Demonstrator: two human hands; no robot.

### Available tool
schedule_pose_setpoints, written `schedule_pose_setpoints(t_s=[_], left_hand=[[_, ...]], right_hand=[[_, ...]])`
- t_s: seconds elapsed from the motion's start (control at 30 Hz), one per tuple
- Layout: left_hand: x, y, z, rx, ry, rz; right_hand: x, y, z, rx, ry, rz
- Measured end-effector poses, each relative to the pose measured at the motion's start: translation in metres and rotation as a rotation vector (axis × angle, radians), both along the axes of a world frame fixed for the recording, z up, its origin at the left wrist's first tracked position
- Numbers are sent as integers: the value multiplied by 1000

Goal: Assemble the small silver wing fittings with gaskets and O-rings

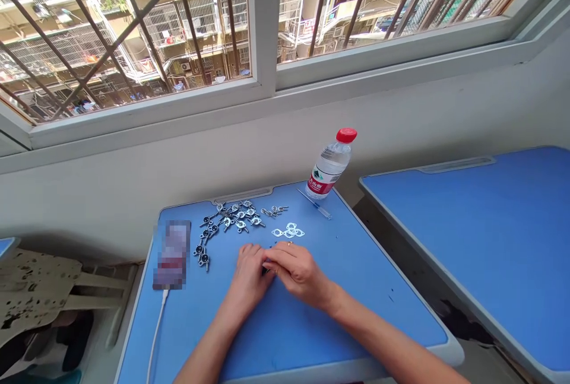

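Head view, blue desk (285,342), metal parts (234,218), barred window (133,28)

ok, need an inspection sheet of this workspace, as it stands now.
surface: blue desk, a few dark specks at front right
job's things: small metal fittings in a loose cluster, white flat pieces beside them
clutter: water bottle with red cap, thin clear rod, blurred device
grippers: left hand and right hand together over a small dark part, grip unclear
cables: white cable running from the blurred device
surroundings: second blue desk, barred window
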State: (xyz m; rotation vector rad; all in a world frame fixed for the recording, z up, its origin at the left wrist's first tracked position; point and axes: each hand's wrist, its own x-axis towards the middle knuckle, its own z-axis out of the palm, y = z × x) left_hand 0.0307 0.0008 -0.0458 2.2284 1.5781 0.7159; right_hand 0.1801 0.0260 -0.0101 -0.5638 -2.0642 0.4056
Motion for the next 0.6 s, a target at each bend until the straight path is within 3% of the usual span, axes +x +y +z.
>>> schedule_pose_setpoints(t_s=[0.3, 0.6], left_hand=[[0, 0, 0, -31, 26, 17], [3, 0, 8, -115, 14, 14]], right_hand=[[-2, -1, -4, -6, -3, -47], [2, 5, -11, 153, -8, 7]])
